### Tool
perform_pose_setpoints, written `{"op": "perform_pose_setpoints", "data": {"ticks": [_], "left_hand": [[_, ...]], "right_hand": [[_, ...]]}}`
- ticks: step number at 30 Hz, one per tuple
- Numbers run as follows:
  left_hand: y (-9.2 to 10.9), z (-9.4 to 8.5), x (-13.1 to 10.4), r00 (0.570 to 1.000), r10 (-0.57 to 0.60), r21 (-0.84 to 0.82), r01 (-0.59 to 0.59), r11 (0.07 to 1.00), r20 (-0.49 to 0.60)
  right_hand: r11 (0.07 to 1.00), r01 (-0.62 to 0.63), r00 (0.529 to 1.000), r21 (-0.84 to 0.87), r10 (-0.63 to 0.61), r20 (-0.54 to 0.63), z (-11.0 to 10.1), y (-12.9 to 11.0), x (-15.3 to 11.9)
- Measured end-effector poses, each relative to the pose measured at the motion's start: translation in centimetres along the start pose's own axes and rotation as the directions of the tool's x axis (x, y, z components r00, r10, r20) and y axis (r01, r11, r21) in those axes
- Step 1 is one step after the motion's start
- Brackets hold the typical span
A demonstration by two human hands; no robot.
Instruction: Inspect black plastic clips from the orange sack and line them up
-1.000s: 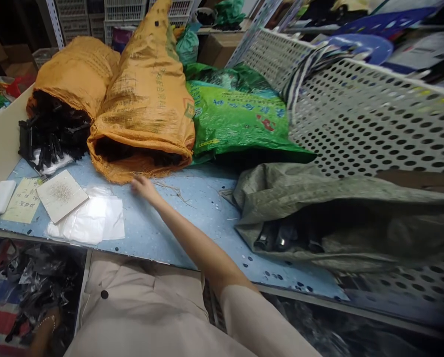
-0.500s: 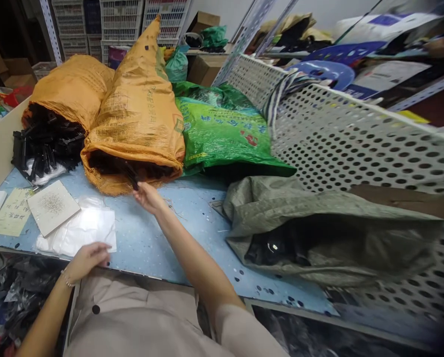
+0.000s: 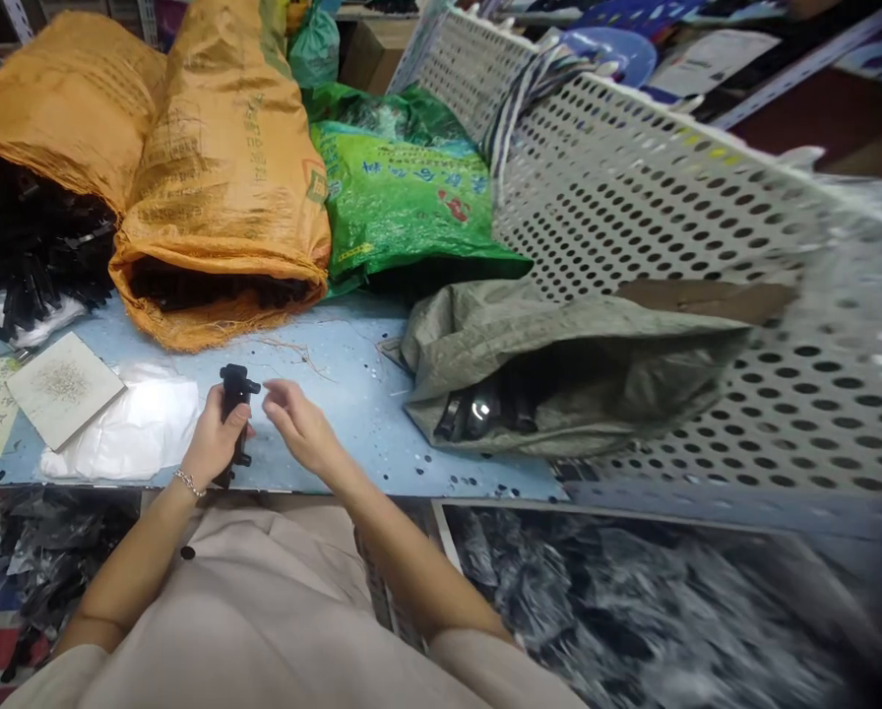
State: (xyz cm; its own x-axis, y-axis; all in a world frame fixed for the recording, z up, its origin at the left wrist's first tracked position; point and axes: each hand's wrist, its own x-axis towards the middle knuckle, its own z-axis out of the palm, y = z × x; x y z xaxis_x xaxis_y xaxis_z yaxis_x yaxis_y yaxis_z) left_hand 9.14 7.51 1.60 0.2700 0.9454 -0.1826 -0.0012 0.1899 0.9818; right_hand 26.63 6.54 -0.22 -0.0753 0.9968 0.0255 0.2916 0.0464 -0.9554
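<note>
My left hand (image 3: 218, 438) is closed around a long black plastic part (image 3: 235, 382) with short round pegs sticking out, held over the front of the blue table. Just to its right is my right hand (image 3: 300, 428), its fingers loosely bent and apart, with nothing visible in them; its fingertips are close to a peg of the part. Behind both hands lies an orange woven sack (image 3: 226, 187), its dark mouth facing me with black parts inside. To the left of the hands, a white plastic bag (image 3: 160, 418) lies flat under a square pale tile (image 3: 66, 389).
Another orange sack (image 3: 72, 94) spills black parts (image 3: 34, 256) at the left. A green sack (image 3: 411, 202) and an open grey-green sack (image 3: 581, 330) with black pieces lie to the right, against a perforated white panel (image 3: 655, 197). Clear plastic bags (image 3: 596, 601) fill the space below the table edge.
My right hand has come back from the orange sack's mouth toward me. The black part is now in my left hand, which has risen from the table edge. The view has tilted down and turned right.
</note>
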Motion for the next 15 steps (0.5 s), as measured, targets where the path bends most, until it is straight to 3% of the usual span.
{"op": "perform_pose_setpoints", "data": {"ticks": [2, 4, 7, 10, 13, 15], "left_hand": [[0.5, 0.1, -0.5, 0.999, -0.032, 0.025, 0.031, 0.999, 0.013], [0.8, 0.0, -0.6, 0.999, -0.046, 0.053, 0.045, 0.998, 0.011], [1.1, -0.4, -0.1, 0.997, -0.040, 0.053, 0.043, 0.998, -0.060], [1.0, -1.0, 0.9, 0.984, -0.054, -0.043, 0.047, 0.998, -0.172], [0.2, -1.7, 2.2, 0.973, -0.063, -0.097, 0.042, 0.994, -0.222], [-1.0, -2.3, 3.1, 0.965, -0.052, -0.063, 0.037, 0.997, -0.258]], "right_hand": [[0.944, 0.191, 0.980, -0.271, -0.198, 0.000, -1.0, -1.0, 1.9], [0.886, 0.286, 0.958, -0.366, -0.277, 0.077, -1.0, -1.4, 3.2], [0.899, 0.270, 0.962, -0.345, -0.233, 0.145, 0.2, -1.4, 2.8], [0.881, 0.284, 0.948, -0.378, -0.201, 0.245, 1.9, -0.7, 0.0], [0.868, 0.242, 0.951, -0.434, -0.124, 0.282, 3.2, -0.1, -2.3], [0.876, 0.191, 0.957, -0.442, -0.066, 0.282, 3.3, 0.1, -1.7]]}}
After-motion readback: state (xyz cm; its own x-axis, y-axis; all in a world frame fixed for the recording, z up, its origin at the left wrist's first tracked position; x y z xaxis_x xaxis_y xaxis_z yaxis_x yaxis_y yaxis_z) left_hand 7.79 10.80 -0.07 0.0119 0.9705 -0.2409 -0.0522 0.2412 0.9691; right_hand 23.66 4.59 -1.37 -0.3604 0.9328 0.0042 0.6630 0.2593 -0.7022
